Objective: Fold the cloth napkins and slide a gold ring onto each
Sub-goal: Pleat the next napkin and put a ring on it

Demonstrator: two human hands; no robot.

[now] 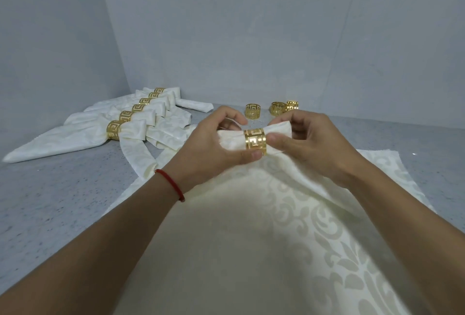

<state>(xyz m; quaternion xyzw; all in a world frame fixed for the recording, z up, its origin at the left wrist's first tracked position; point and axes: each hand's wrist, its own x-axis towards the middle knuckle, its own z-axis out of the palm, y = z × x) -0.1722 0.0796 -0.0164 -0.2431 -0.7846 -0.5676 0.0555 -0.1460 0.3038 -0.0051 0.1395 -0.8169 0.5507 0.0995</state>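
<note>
Left hand point(216, 143) pinches gold ring point(254, 141); right hand point(305, 138) grips napkin point(251, 214) tip. Advice: keep folds bunched tight, pull cloth through evenly, ring held square.

Soft, even light is falling from above, leaving the grey table point(63, 189) dim and throwing only a faint shadow under the forearms. The gold ring point(254, 141) is catching small bright glints. Around the ring, fingertips are blurring slightly, and the wide lens is bending the walls near the edges.
</note>
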